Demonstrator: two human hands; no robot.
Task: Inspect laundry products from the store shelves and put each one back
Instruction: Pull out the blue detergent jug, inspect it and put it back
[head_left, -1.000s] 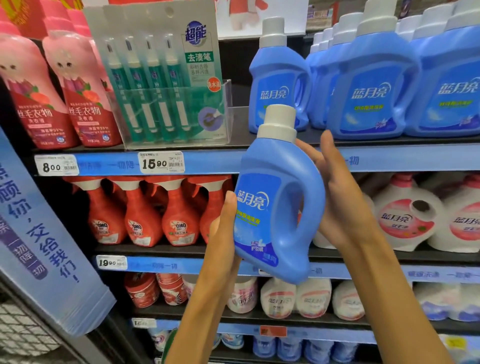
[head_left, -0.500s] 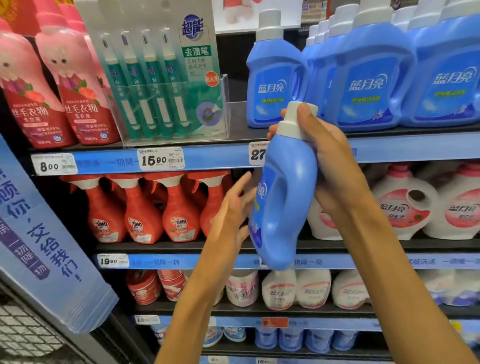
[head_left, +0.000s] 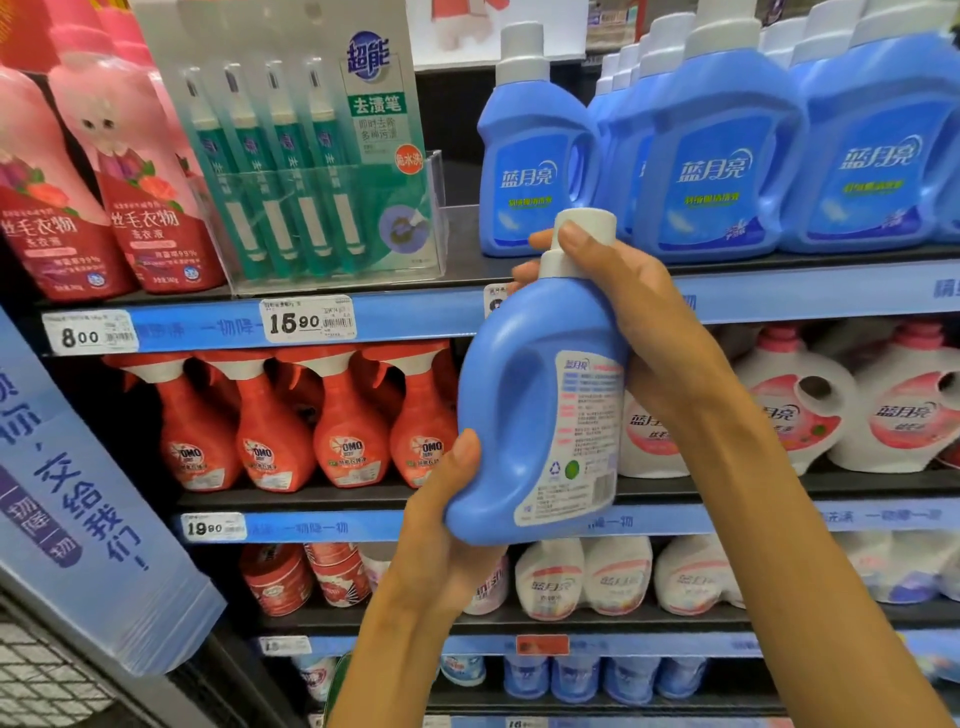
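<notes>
Store shelving (head_left: 415, 317) fills the view, its blue price rails running across at several heights. On the top shelf visible stands a row of large blue detergent bottles (head_left: 722, 156) with grey-white caps, and to their left a clear tray of green stain-remover pens (head_left: 311, 208) and pink bottles (head_left: 140, 197). The shelf below carries orange spray bottles (head_left: 311, 431) on the left and white jugs with pink labels (head_left: 800, 410) on the right. A slanted blue sign (head_left: 67, 493) with white characters leans at the lower left.

In front of the shelves, held in the air between the two hands, is a smaller blue detergent bottle (head_left: 524, 415). It stands nearly upright, tilted a little to the right at the top, with its handle toward the left and its back label of fine print facing the camera. The right hand (head_left: 644, 322) grasps it from the right and above: fingers wrap the neck and white cap, and the palm lies against the bottle's upper right side. The left hand (head_left: 447, 530) grips the base from below and the left, its thumb pressed up against the lower left curve of the bottle.

White price tags (head_left: 307, 319) reading 8.00, 15.90 and 19.90 sit on the rails.
</notes>
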